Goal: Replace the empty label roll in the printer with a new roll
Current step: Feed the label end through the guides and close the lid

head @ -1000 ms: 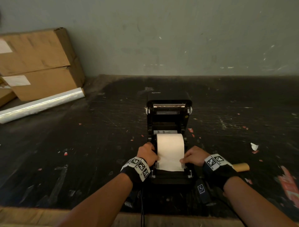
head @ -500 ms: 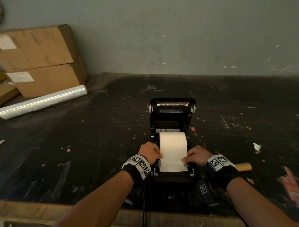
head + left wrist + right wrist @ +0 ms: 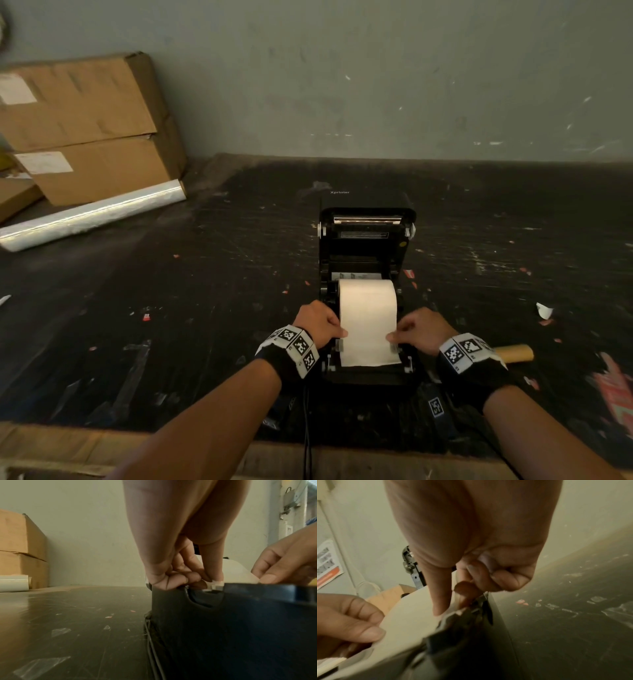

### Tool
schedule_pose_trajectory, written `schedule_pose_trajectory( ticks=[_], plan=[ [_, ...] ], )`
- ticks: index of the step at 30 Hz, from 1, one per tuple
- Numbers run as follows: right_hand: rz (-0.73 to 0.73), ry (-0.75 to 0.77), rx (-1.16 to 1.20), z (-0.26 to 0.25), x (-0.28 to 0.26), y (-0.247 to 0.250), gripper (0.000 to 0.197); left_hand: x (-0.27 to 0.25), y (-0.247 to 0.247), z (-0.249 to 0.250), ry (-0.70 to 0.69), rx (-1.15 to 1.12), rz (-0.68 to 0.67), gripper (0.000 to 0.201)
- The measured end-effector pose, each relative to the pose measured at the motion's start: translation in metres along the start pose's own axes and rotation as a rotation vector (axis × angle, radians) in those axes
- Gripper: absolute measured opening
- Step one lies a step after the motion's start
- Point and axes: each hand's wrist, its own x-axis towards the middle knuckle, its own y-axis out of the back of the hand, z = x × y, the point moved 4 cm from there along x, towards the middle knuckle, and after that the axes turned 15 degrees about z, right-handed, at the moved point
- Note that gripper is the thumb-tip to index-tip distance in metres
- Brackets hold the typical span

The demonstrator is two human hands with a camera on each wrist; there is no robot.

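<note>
Fingers (image 3: 212, 574) of left hand (image 3: 317, 322) and right hand (image 3: 423, 329) pinching opposite edges of the label strip (image 3: 370, 339) drawn forward from new roll (image 3: 368, 294) seated in open Xprinter printer (image 3: 366, 375); threading step, apparently; next, square strip between front guides, then lid down.

Your right wrist (image 3: 471, 359) is covering most of the cardboard tube (image 3: 513, 353) lying on the counter (image 3: 205, 308), leaving only its far end showing. The left edge of the head view is cutting off the boxes (image 3: 85, 130) and the roll of clear film (image 3: 92, 214). Small print on the sticker inside the printer (image 3: 366, 240) lid is reading too small to make out. From the left wrist, the printer's black wall is hiding nearly all of the paper (image 3: 240, 573).
</note>
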Motion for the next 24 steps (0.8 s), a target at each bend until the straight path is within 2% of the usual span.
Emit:
schedule_pose_trajectory(
  ticks=[3, 5, 7, 10, 13, 17, 24],
  plan=[
    [0.198, 0.080, -0.031, -0.005, -0.015, 0.017, 0.022, -0.004, 0.004, 0.000, -0.039, 0.018, 0.038, 0.033],
    [0.141, 0.215, -0.051, -0.007, -0.026, 0.017, 0.020, -0.010, 0.011, 0.002, -0.098, 0.026, 0.133, 0.037],
    [0.028, 0.341, -0.101, -0.007, -0.033, 0.007, 0.025, -0.017, 0.015, 0.010, -0.235, 0.048, 0.183, 0.035],
    [-0.019, 0.397, -0.110, -0.002, -0.037, -0.005, 0.027, -0.028, 0.004, 0.019, -0.429, 0.140, -0.014, 0.041],
    [-0.031, 0.406, -0.096, 0.000, -0.036, -0.008, 0.020, -0.035, -0.009, 0.019, -0.469, 0.242, -0.143, 0.045],
    [-0.068, 0.394, -0.055, 0.000, -0.033, -0.008, 0.009, -0.040, -0.015, 0.014, -0.499, 0.291, -0.178, 0.040],
    [-0.087, 0.442, -0.129, -0.010, -0.035, -0.013, 0.014, -0.040, -0.014, 0.007, -0.549, 0.281, -0.178, 0.033]
  ],
)
